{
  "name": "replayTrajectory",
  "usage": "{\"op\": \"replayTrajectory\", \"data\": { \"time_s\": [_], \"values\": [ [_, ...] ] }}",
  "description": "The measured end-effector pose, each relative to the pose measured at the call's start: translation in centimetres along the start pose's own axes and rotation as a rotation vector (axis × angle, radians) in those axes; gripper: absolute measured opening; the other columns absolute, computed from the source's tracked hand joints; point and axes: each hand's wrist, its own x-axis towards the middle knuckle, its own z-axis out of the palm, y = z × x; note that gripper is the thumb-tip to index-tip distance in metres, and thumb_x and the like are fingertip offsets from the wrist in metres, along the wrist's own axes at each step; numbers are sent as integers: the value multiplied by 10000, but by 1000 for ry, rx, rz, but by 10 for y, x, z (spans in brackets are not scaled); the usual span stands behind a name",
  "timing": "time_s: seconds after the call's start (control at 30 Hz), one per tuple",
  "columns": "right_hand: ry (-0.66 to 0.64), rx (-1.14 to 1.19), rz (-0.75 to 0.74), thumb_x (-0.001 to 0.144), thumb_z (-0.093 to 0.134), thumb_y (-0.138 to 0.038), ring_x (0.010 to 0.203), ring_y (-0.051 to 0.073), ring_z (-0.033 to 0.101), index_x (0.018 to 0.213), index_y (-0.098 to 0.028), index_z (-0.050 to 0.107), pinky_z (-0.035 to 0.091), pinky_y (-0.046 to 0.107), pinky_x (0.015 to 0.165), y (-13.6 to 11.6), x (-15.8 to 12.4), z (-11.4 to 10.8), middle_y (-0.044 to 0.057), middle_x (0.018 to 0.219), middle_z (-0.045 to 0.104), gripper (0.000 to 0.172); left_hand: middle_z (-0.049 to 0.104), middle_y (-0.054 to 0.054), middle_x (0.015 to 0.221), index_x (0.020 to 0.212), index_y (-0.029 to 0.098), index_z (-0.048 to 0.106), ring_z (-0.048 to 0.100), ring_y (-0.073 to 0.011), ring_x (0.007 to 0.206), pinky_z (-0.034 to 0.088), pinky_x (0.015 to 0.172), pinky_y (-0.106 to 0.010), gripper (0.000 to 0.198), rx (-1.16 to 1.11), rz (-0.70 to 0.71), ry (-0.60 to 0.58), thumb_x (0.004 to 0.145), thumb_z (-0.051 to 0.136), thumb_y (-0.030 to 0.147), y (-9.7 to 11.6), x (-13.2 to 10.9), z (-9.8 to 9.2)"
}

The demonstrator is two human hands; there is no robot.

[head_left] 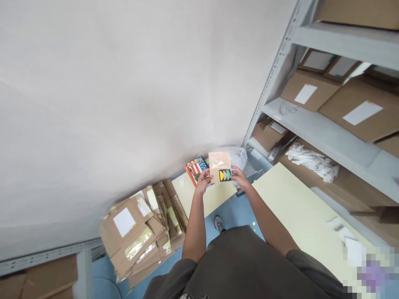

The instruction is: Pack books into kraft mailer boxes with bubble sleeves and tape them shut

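Both my hands hold a flat, tan square packet (215, 160) by its sides, raised over a small pale-yellow table. Its front carries a dark patch with yellow, tan and green half-round shapes, and light glints off it; whether it is a book or a thin box I cannot tell. My left hand (204, 180) grips the left edge, and my right hand (239, 177) has the right edge. Just beyond my left hand, a colourful book (193, 168) with red and white stripes and stars lies on the small table (183, 193).
Clear plastic wrapping (240, 157) lies behind the packet. Flattened cardboard boxes (137, 232) are stacked at left against the wall. A larger yellow table (289, 207) stands at right, before metal shelves (299, 112) with cartons and a white cloth bundle (311, 160). Bottom right is pixelated.
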Motion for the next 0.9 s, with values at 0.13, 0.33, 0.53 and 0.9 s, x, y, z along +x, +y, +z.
{"op": "replayTrajectory", "data": {
  "time_s": [0.13,0.33,0.53,0.9],
  "values": [
    [54,62,-56,646,841,-324,864,214,702,1264,-309,614,551,332,752,-12,-38,-49,-3,1035,751,658,739,-72,1132,1319,261,658,711,-212,949,568,838,-345,691,97,46,-111,719,844,546,4,-3,55],
    [208,198,-175,606,885,-319,893,237,711,1208,-301,632,561,361,795,-32,-116,-152,1,1011,748,653,756,-113,1262,1384,244,686,729,-250,1053,580,865,-359,711,207,60,-323,722,803,477,0,-8,178],
    [398,263,-241,644,896,-346,811,204,709,1215,-322,641,521,301,699,-42,-226,-268,-7,1029,766,626,750,-128,1339,1432,241,695,746,-255,1055,587,868,-360,756,221,23,-563,707,841,397,-23,-28,323],
    [688,318,-412,683,913,-468,816,234,726,1302,-308,640,530,320,707,-41,-374,-373,-3,894,765,694,728,-151,1367,1387,237,718,723,-250,1155,599,951,-382,572,420,224,-819,833,779,363,-55,-92,511]
  ]
}}
